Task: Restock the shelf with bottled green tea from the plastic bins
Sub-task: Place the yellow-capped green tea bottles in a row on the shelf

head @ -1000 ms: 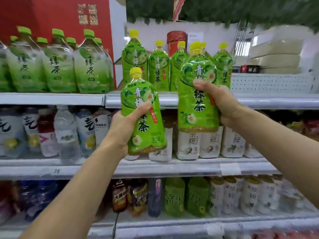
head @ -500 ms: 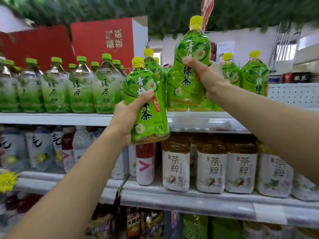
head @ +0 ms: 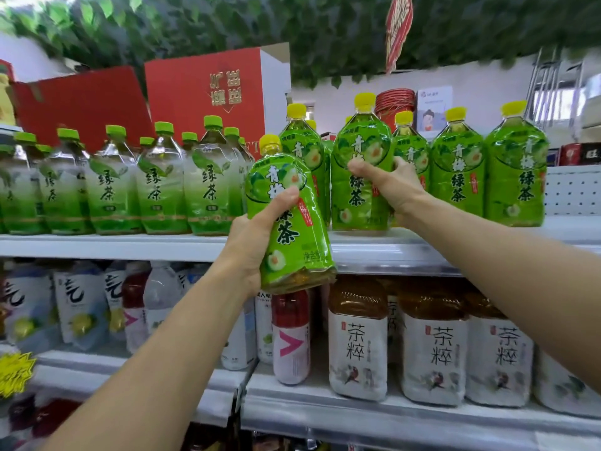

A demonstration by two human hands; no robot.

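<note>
Two green-wrapped, yellow-capped plastic tea bottles are gripped: the right hand (head: 388,185) curls round one (head: 361,180) standing on the white top shelf (head: 374,247); the left hand (head: 260,242) clasps another (head: 289,219), tilted, below that shelf's edge. Best seat the right one flush, label forward.

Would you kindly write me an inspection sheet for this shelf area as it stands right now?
Surface: white metal top shelf, bottles standing in rows.
Job's things: yellow-capped green-label tea bottle upright with its base on the shelf edge; a second yellow-capped tea bottle tilted, in front of the shelf, not yet placed.
Clutter: red cardboard gift boxes behind the green-capped bottles.
Grips: right hand holds the shelf-edge bottle; left hand holds the tilted one.
Cables: nothing seen.
Surroundings: white-label brown tea bottles on the shelf below; artificial leaves overhead. Bins not in view.
</note>
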